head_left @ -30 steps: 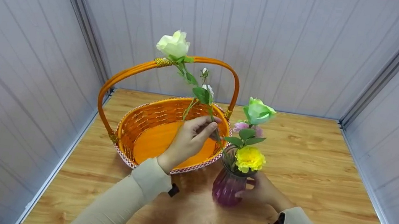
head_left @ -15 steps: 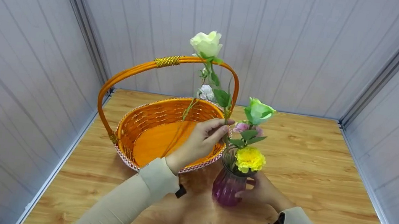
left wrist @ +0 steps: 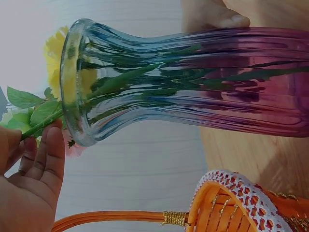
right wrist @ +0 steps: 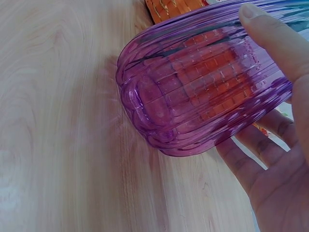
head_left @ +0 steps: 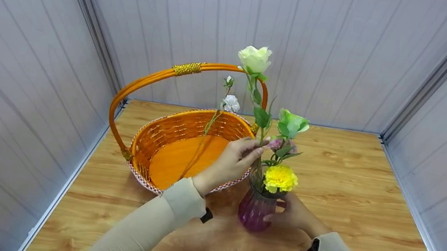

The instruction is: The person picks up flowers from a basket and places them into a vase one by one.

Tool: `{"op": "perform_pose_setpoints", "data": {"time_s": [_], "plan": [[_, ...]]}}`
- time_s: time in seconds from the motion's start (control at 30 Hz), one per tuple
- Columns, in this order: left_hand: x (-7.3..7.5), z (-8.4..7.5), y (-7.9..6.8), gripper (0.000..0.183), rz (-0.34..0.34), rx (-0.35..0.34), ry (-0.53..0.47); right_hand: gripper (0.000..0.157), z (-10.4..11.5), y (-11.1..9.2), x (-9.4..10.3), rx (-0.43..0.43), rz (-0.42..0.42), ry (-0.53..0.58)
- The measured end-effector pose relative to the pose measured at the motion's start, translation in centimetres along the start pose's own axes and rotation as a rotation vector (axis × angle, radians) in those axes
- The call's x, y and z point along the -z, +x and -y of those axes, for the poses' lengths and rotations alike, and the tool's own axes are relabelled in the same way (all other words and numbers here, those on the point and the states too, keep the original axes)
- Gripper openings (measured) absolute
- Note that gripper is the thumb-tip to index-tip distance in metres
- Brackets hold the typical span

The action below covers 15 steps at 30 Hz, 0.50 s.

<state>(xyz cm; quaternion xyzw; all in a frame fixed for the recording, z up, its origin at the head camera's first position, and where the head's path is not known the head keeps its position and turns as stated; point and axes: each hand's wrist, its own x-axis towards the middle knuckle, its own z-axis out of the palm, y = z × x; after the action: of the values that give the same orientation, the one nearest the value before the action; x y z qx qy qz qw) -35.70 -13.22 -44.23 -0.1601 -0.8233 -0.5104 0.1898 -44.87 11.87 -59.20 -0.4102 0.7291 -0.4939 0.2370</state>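
My left hand (head_left: 229, 163) pinches the green stem of a cream-white rose (head_left: 255, 59) between thumb and fingers, just above the vase mouth. In the left wrist view the stem (left wrist: 46, 123) slants through the mouth into the glass. The ribbed vase (head_left: 256, 212), clear above and purple below, stands on the table. Around its right side my right hand (head_left: 293, 214) grips it, with thumb and fingers (right wrist: 265, 145) on opposite sides. A yellow flower (head_left: 281, 179), a pale green rose (head_left: 292, 124) and a pink flower (head_left: 276, 144), partly hidden, are in the vase.
Left of the vase stands an orange woven basket (head_left: 170, 133) with a tall arched handle (head_left: 147, 79). A long-stemmed small white flower (head_left: 231, 103) with a bud (head_left: 228, 82) leans inside it. Pale panel walls (head_left: 328, 48) enclose the wooden table (head_left: 355, 173) behind and at both sides.
My left hand has moved right, towards the vase, and the white rose has swung from leaning left to nearly upright. My right hand and the vase have stayed in place.
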Motion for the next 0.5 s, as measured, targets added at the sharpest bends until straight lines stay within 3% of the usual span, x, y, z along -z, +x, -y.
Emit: {"op": "perform_pose_setpoints", "data": {"time_s": [0.27,0.5], "plan": [[-0.69,0.42,-0.21,0.027,0.020,0.082,-0.037,0.091,0.04,-0.08,-0.04,-0.023,0.016,0.005],[-0.79,0.60,-0.44,0.011,0.038,0.058,0.009,0.090,-0.06,-0.03,0.00,-0.022,0.013,-0.009]]}}
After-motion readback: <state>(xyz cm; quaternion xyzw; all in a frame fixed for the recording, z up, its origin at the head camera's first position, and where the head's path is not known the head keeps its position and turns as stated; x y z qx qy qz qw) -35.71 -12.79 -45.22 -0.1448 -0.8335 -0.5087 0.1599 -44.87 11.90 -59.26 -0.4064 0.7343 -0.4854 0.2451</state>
